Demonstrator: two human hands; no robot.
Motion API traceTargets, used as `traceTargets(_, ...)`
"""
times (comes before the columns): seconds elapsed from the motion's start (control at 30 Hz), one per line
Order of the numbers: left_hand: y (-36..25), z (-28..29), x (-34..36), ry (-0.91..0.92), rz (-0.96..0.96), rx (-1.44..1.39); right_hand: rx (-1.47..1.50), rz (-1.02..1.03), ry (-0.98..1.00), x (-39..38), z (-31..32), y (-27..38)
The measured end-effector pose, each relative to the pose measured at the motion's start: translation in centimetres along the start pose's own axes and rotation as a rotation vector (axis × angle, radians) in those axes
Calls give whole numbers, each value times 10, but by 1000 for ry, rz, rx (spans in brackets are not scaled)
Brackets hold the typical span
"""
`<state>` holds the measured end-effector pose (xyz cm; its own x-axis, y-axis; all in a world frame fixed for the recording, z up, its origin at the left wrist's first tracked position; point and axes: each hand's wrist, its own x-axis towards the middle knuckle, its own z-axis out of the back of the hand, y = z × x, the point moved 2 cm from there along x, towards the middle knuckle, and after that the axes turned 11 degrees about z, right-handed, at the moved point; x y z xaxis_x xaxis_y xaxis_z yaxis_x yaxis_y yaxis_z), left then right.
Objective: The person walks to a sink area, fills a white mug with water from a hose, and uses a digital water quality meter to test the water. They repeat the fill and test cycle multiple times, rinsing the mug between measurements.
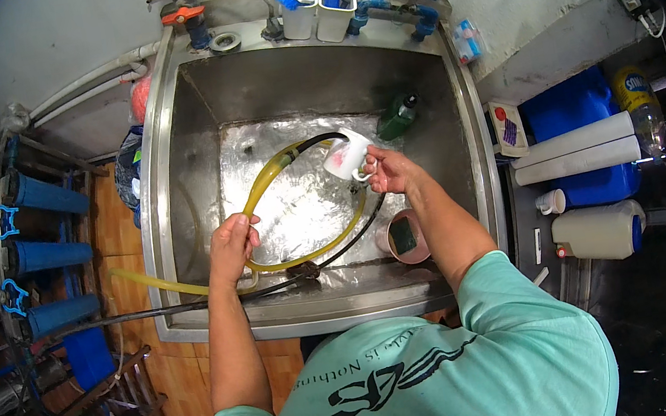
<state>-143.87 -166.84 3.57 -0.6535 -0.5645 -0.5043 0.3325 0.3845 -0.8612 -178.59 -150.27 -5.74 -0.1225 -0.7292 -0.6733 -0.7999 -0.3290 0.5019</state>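
My left hand (pixel 231 245) is closed around a yellow hose (pixel 265 182) over the left part of a steel sink (pixel 279 80). The hose curves up and to the right, and its black end (pixel 321 141) reaches the mouth of a white mug (pixel 347 158). Whether the black end goes inside cannot be made out. With its fingers on the handle, my right hand (pixel 393 171) grips the mug, which is tilted and has a pinkish mark on its side. More hose loops lie below on the sink floor. No water stream can be made out.
A dark green bottle (pixel 397 118) lies at the sink's back right. Near the front right is a pink container (pixel 415 252) with a dark green pad (pixel 402 235). White holders (pixel 335 22) with brushes stand on the back ledge. A black hose (pixel 184 308) crosses the front rim.
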Motion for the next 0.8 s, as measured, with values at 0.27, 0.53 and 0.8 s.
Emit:
traceTargets(0.27,-2,-6,-17,85,-2,-20,235,94,-341,43,-25,6)
traceTargets(0.53,0,-1,-28,104,0,-66,375,309,-481,81,-26,17)
traceTargets(0.8,0,-1,-24,103,18,-75,362,298,-392,69,-27,30)
